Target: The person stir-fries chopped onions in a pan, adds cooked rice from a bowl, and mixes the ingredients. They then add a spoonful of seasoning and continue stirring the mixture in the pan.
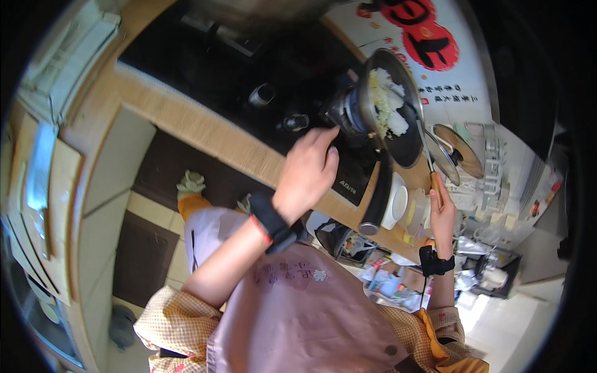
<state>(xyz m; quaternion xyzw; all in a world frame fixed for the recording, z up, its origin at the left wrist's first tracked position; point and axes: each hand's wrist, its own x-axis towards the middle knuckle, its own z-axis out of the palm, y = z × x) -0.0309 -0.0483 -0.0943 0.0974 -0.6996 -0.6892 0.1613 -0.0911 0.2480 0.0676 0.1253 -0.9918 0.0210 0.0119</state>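
Observation:
My right hand [440, 207] grips the wooden handle of a metal spatula [433, 179], whose far end reaches into a dark frying pan [408, 151]. White rice [396, 123] and pale yellow bits lie in the pan, which sits on a burner with blue showing beneath it. The pan's black handle [378, 196] points towards me, untouched. My left hand [310, 170] hovers by the front of the black gas hob [224, 88], thumb and fingers apart, with nothing seen in it. Close to its fingers are two hob knobs, one of them the nearer knob [296, 122].
A white bowl [395, 205] stands on the wooden counter right of the pan handle. Behind it, glass lids [459, 151] lean near a white rack [493, 161]. Below the counter are a dark bin [345, 240] and cluttered packages [387, 282]. Wooden counter edging [210, 126] runs along the hob.

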